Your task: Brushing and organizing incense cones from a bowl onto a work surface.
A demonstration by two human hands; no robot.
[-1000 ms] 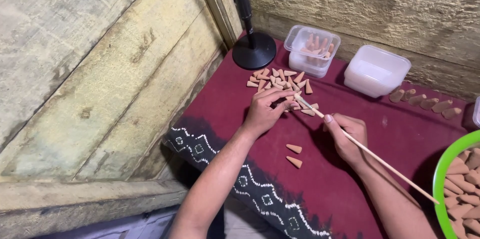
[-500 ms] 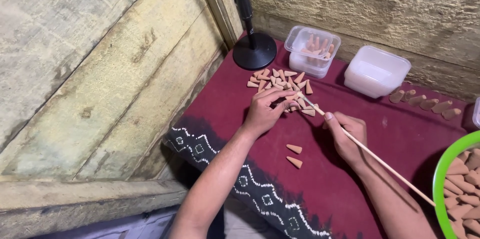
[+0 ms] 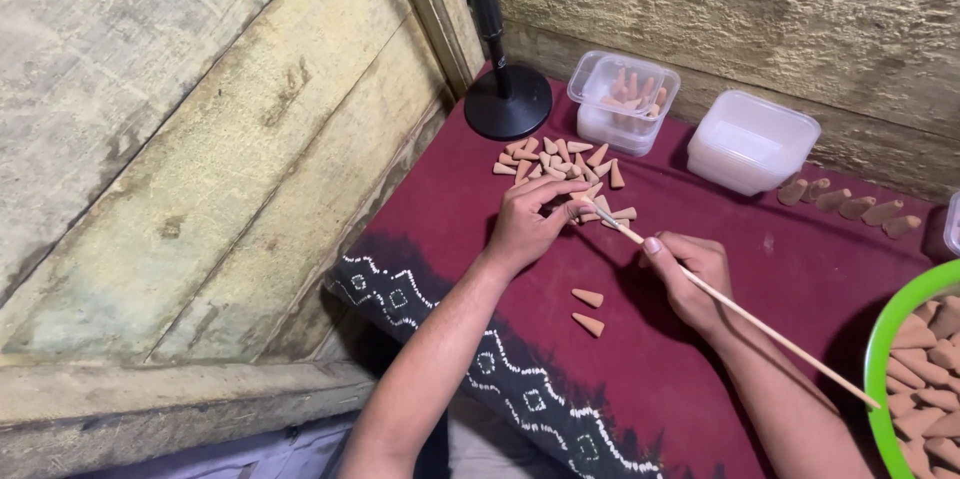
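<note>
A thin wooden stick (image 3: 735, 307) is being held in the right hand (image 3: 690, 274), fingers closed around it near its forward third, with its tip being aimed at the near edge of a loose pile of small cones (image 3: 565, 167). The left hand (image 3: 528, 222) is being rested palm-down just beside that tip, its fingers bent narrowly over one cone at the pile's edge; whether that cone is actually being pinched cannot be told.

Judging from this, a cone is being steadied while the stick's point is being brought to it, perhaps to pierce or pick it. The next move is judged to call for a fine alignment of tip and cone, with light pressure, since the cones look like dry, matte, crumbly clay.

Two more terracotta cones (image 3: 588, 310) are lying apart, between the hands and nearer the person. Everything is being carried on a tabletop covered with a maroon cloth (image 3: 800, 269) with a black, white-patterned border.

Beyond the pile, a clear plastic box holding cones (image 3: 623, 101) and a milky lidded box (image 3: 752, 141) are standing against a rough wooden wall. A round black stand base (image 3: 507, 114) is sitting beyond the left hand. A short row of darker cones (image 3: 848, 207) is lying beyond the right hand, and a green bowl (image 3: 880, 339) full of cones is sitting to its right.
</note>
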